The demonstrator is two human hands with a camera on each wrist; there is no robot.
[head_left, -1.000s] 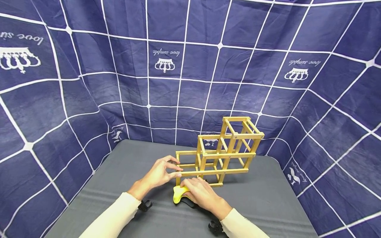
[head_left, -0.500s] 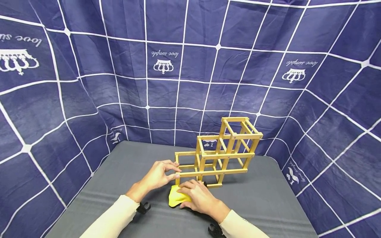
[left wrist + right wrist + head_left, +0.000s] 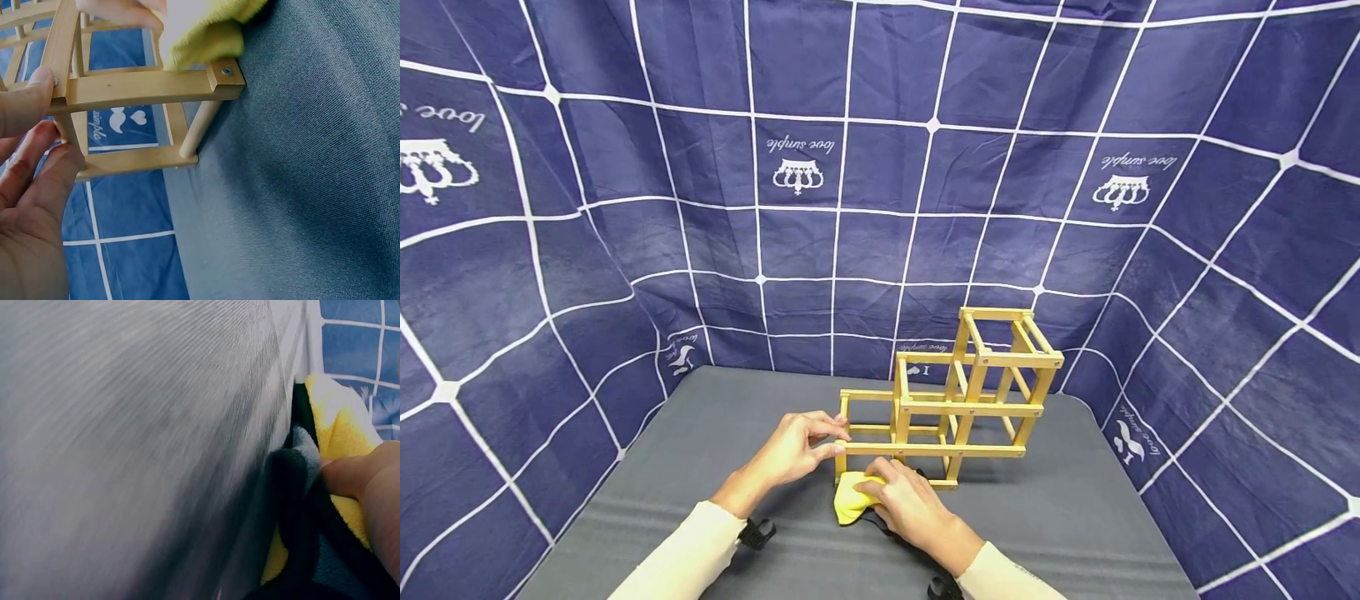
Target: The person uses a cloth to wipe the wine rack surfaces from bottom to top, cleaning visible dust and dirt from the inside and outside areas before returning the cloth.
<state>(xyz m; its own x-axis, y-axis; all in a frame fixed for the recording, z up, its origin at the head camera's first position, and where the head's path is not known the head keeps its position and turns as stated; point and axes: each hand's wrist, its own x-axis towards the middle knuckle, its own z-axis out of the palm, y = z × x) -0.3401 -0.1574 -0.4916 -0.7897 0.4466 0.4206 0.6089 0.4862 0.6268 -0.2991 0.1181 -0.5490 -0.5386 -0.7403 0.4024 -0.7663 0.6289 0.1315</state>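
Right hand grip holds yellow cloth, bunched narrower than half a second ago; left hand grip still pinches wooden rack at its end corner.

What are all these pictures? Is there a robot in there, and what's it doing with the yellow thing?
No robot here! These are a person's own two bare hands. The big, wide picture comes from a camera worn on the head, looking forward and down. The two smaller ones come from cameras worn on the wrists, so each looks closely at one hand's work.

The left hand grips one end of a wooden rack, which climbs like little stairs and stands on a grey surface. The yellow thing is a yellow cloth with a dark edge. The right hand holds it low down, near that same end of the rack. Behind everything hangs a blue sheet with white lines.
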